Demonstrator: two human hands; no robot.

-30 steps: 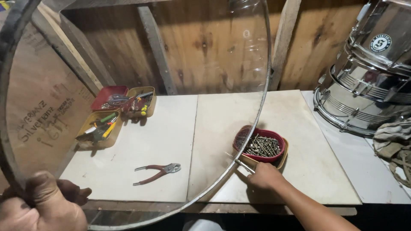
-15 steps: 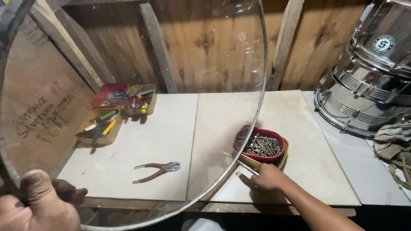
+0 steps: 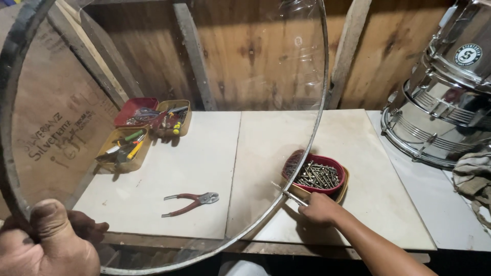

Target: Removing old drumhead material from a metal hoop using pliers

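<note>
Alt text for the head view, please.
A left hand holds up a large round clear drumhead with a metal hoop; the right hand holds a thin metal rod beside a red tray of brass screws.

Open counter in the middle, clutter at the edges

Your clear drum head [image 3: 169,133] hangs across the left view; beneath it the counter [image 3: 204,168] lies bare except for pliers [image 3: 190,200]. Small trays [image 3: 148,122] crowd the back left, the screw bowl [image 3: 318,175] sits mid-right, and steel drums [image 3: 440,102] wall off the right.
</note>
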